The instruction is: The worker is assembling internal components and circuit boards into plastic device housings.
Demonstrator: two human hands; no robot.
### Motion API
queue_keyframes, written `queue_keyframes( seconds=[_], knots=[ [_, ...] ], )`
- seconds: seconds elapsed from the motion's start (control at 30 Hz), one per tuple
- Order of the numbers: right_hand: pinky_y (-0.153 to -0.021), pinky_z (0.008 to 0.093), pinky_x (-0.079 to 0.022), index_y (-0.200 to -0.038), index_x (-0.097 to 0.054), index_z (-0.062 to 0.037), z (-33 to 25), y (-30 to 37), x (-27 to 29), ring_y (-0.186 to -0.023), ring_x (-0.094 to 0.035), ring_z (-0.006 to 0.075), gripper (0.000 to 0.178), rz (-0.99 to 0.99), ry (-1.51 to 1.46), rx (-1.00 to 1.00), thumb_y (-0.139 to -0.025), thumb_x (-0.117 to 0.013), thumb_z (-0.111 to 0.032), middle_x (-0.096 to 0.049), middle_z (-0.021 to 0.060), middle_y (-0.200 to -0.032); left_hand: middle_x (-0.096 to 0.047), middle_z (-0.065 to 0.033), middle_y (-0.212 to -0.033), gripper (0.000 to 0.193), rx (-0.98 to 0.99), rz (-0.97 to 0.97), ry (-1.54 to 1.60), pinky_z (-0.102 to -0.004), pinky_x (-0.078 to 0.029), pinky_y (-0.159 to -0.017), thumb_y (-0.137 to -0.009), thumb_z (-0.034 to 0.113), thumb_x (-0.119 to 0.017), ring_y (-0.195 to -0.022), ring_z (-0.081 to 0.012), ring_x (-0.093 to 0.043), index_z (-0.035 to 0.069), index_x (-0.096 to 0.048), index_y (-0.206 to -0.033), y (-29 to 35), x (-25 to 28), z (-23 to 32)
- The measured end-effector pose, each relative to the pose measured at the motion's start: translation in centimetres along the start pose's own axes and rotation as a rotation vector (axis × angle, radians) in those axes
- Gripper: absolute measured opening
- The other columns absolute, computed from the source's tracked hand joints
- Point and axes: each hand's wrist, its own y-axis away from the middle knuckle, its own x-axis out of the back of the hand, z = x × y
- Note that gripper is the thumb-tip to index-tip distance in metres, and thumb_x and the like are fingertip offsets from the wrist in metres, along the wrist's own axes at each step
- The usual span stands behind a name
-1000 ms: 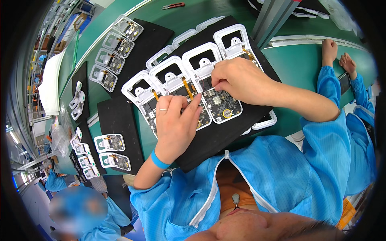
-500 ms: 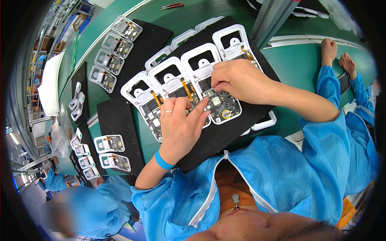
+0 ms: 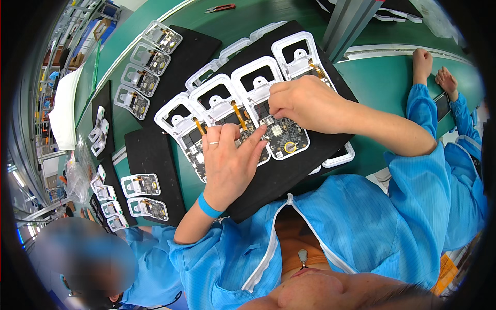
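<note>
Several white plastic housings point(image 3: 216, 104) with bare circuit boards lie side by side on a black foam sheet point(image 3: 274, 187). My right hand point(image 3: 312, 106) has its thumb and fingers pinched together at the upper part of one circuit board point(image 3: 293, 133); whatever is between the fingertips is hidden. A round yellow-rimmed coin cell point(image 3: 290, 148) shows lower on that board. My left hand point(image 3: 227, 163) lies over the neighbouring housing, its index finger stretched out to touch the left edge of the same board. Orange ribbon cables point(image 3: 239, 114) stick up just beyond the left hand.
More housings with boards point(image 3: 151, 58) line black sheets at the left. Red-handled snips point(image 3: 220, 8) lie on the green table point(image 3: 258, 13) at the back. A metal post point(image 3: 351, 28) stands behind at the right. Co-workers in blue sit on both sides, one with hands point(image 3: 422, 64) on the table.
My hands keep nearly the same pose, with the right fingers still pinched at the board. The co-worker at lower left has moved their head, now farther up in view.
</note>
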Motion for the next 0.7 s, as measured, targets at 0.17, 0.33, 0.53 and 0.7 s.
queue_keyframes(
  seconds=[0.17, 0.33, 0.53, 0.7],
  knots=[
    [-0.065, 0.0393, -0.049, -0.082, -0.064, -0.003, 0.56, -0.29, 0.19, -0.074, -0.063, 0.0302, 0.009, -0.043, 0.051, 0.112, -0.079, -0.069, -0.009, -0.061, 0.0072, -0.084, -0.043, -0.0061, -0.084, 0.026, 0.004, 0.004, -0.081, -0.0374, -0.034, -0.072, -0.081, 0.024, -0.071, -0.082, -0.0242, -0.043, 0.022, -0.074, -0.106, 0.02, -0.06, -0.24],
    [-0.061, 0.0406, -0.048, -0.081, -0.063, -0.0041, 1.07, -0.48, 0.28, -0.07, -0.062, 0.0297, 0.01, -0.051, 0.097, 0.194, -0.079, -0.069, -0.012, -0.059, 0.006, -0.082, -0.041, -0.0055, -0.082, 0.025, 0.024, -0.001, -0.104, -0.0369, -0.031, -0.07, -0.082, 0.025, -0.07, -0.08, -0.0239, -0.041, 0.025, -0.074, -0.106, 0.02, 0.04, -0.22],
    [-0.057, 0.0416, -0.047, -0.078, -0.061, -0.0038, 0.86, -0.49, 0.38, -0.065, -0.061, 0.03, 0.011, -0.055, 0.13, 0.25, -0.08, -0.068, -0.013, -0.056, 0.0065, -0.08, -0.039, -0.0051, -0.081, 0.025, 0.036, -0.004, -0.135, -0.037, -0.03, -0.07, -0.081, 0.025, -0.07, -0.079, -0.0239, -0.04, 0.028, -0.074, -0.106, -0.03, 0.14, -0.1],
    [-0.057, 0.0414, -0.047, -0.077, -0.061, -0.0037, 1.07, -0.46, 0.12, -0.064, -0.061, 0.0295, 0.011, -0.046, 0.139, 0.268, -0.078, -0.068, -0.012, -0.056, 0.0069, -0.08, -0.039, -0.0049, -0.081, 0.026, 0.04, -0.01, -0.129, -0.037, -0.03, -0.07, -0.081, 0.025, -0.071, -0.079, -0.024, -0.04, 0.028, -0.074, -0.106, -0.01, 0.07, -0.2]
  ],
)
